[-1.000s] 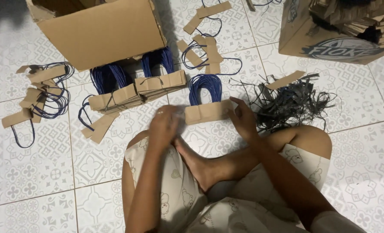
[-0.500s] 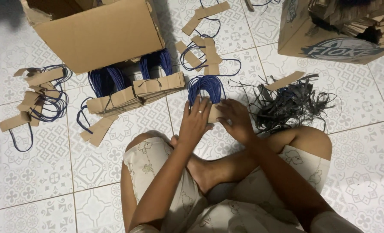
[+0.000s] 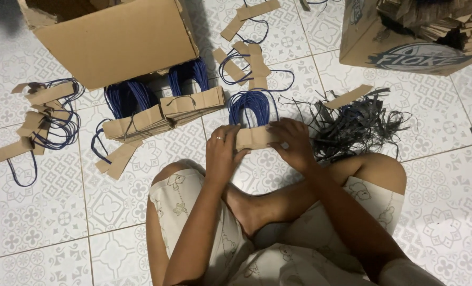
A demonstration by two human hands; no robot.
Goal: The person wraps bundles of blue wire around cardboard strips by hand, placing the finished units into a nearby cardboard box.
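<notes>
I sit cross-legged on a tiled floor. A stack of brown cardboard strips with blue cord loops lies on the floor before my knees. My left hand grips the stack's left end; a ring shows on one finger. Over the stack's right end, my right hand presses down with its fingers curled. Two similar bundles of strips and blue loops lie to the left.
An open cardboard box stands at the back left. Another box full of brown pieces is at the back right. A tangle of dark strings lies right of my hands. Loose strips with cords are scattered around.
The stack moved forward onto the floor next to the other bundles. My left hand came down from the blue loops to its left end, and my right hand settled on its right end.
</notes>
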